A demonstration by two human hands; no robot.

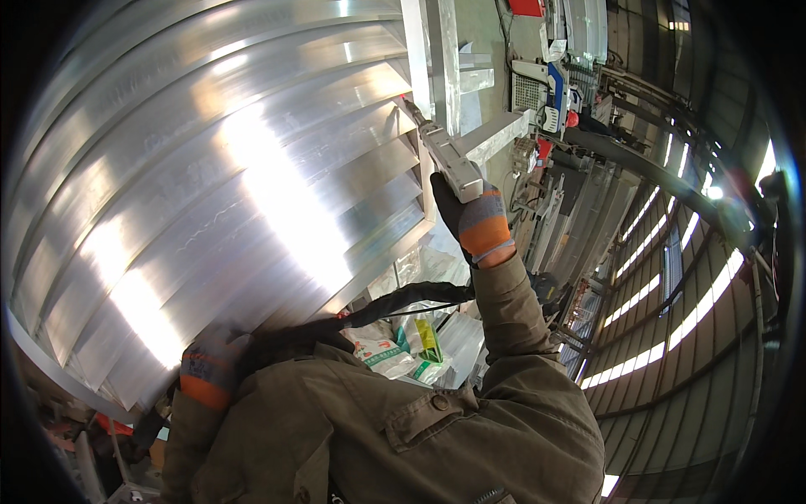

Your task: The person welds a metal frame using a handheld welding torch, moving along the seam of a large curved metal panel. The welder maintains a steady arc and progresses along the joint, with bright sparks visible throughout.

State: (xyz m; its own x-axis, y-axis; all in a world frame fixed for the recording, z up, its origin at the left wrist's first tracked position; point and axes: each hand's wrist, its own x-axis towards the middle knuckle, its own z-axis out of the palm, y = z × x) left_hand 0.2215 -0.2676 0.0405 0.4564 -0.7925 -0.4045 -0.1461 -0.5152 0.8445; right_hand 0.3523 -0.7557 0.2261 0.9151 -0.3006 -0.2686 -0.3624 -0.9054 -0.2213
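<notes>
My right hand point(484, 223), in a black, grey and orange glove, is closed round a silver handheld welding gun point(449, 155). The gun's narrow nozzle points up and left, with a red spot at its tip, by the right-hand frame edge of a large slatted aluminium panel point(168, 160). From near my right wrist a black sleeved hose point(403, 301) runs left across my front. My left hand point(208, 370), gloved alike, is low at the panel's lower edge, beside dark material. Shadow and blur hide its fingers, so I cannot tell whether it grips anything.
Upright metal bars point(443, 59) and a crossbar point(497, 139) stand just beyond the gun. White and green bags point(390, 349) lie below the hose. A blue and white machine point(550, 97) sits farther right, near stacked metal profiles point(567, 223). A corrugated wall point(697, 370) curves along the right.
</notes>
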